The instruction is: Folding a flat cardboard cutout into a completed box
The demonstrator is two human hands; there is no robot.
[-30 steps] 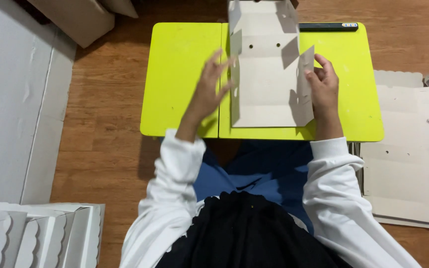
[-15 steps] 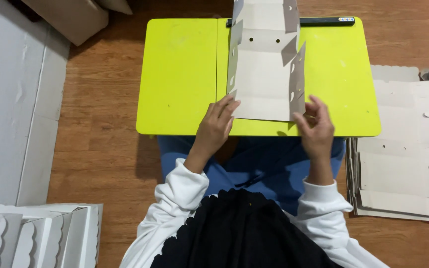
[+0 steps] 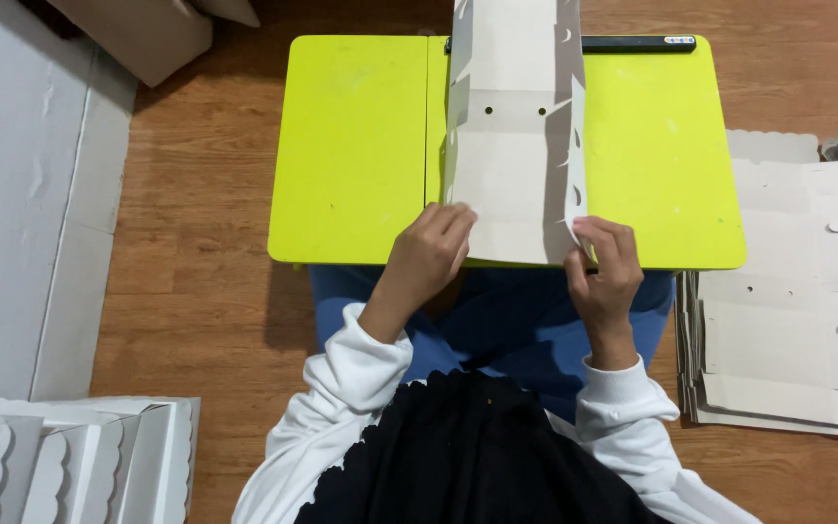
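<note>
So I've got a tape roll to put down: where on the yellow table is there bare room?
The yellow table is bare left of the cardboard box blank, and also right of it, below the black bar. It is crowded at the near edge, where the left hand and right hand grip the blank's corners.

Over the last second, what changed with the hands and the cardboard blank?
Both hands slid back along the cardboard blank to its near edge: the left hand now presses the near left corner, the right hand pinches the near right flap. The side flaps stand more upright. The yellow table, flat stack and folded boxes stayed put.
</note>
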